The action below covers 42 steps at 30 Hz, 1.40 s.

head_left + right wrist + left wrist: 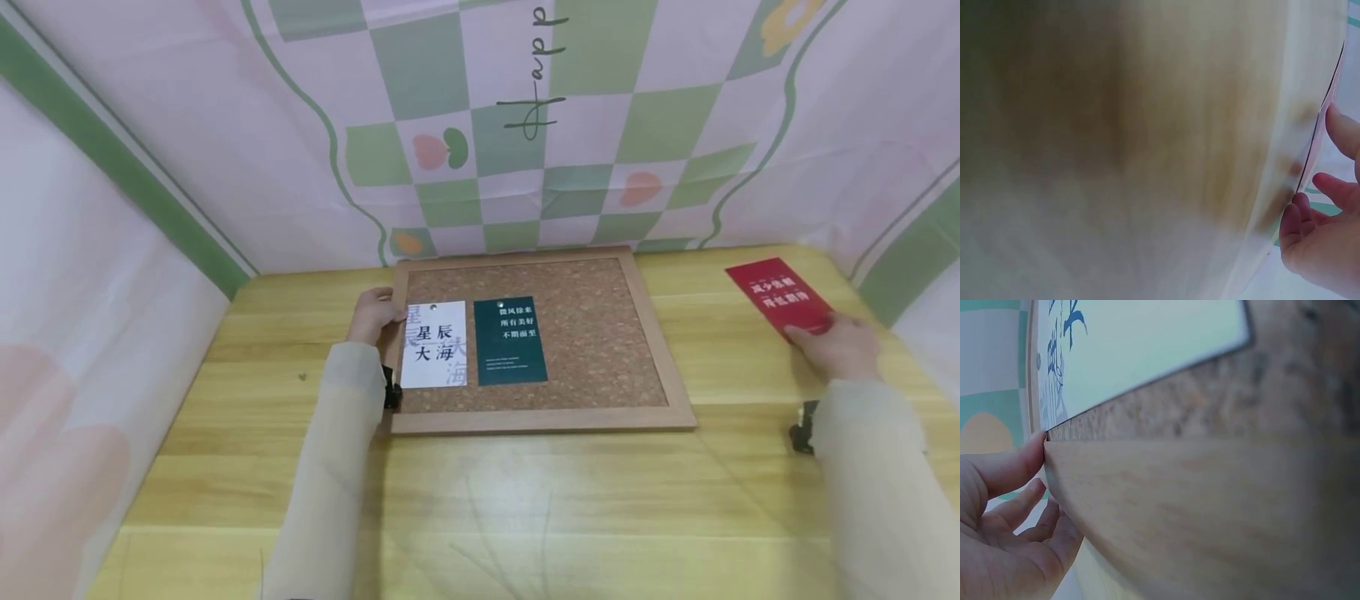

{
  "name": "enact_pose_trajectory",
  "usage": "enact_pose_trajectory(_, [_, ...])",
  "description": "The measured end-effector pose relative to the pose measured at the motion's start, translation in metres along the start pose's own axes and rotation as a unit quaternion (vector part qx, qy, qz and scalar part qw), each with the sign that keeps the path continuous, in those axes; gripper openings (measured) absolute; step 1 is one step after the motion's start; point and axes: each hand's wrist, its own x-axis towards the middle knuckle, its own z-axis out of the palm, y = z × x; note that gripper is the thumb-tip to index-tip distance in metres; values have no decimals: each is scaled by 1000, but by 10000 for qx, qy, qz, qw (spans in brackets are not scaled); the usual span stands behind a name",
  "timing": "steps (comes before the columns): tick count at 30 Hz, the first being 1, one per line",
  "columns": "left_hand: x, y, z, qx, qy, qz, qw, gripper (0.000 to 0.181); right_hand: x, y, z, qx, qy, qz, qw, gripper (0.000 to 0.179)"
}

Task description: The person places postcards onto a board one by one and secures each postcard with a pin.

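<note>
A wood-framed cork board (607, 350) lies on the table, with a white card (435, 367) and a dark green card (510, 354) side by side on its left half. Each card has a small pin-like dot near its top. My left hand (371, 317) grips the frame's left edge. In the left wrist view its thumb (1013, 465) touches the frame's top edge, and the other fingers curl along the side. To the right of the board, my right hand (843, 346) holds a red card (776, 292) with white writing by its near corner.
The pale wooden table (480, 517) extends on both sides of the board and toward me. Behind it hangs a checked fabric backdrop (510, 167), close to the board's far edge. Fabric walls (90, 333) flank the table. A black wrist mount (804, 429) sits at my right cuff.
</note>
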Motion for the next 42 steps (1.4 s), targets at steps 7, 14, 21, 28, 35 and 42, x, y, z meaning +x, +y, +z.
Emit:
enact_pose_trajectory(7, [-1,1,-1,65,28,-18,10000,61,6,3,4,70,70,171,9998,83])
enact_pose_trajectory(14, [0,0,-2,128,16,6,9999,60,17,13,7,5,10,52,10000,90])
enact_pose_trajectory(21, [1,-1,-2,171,-3,-61,9998,60,20,17,4,409,-206,143,9988,95])
enact_pose_trajectory(28, [1,-2,-2,177,-5,-61,9998,60,16,11,2,591,-249,128,9979,100])
enact_pose_trajectory(35, [0,-2,-2,161,-11,-61,9999,60,16,6,-1,618,-444,165,9970,100])
enact_pose_trajectory(42, [1,0,-1,184,18,-88,9998,60,11,1,-3,436,-593,347,9967,106])
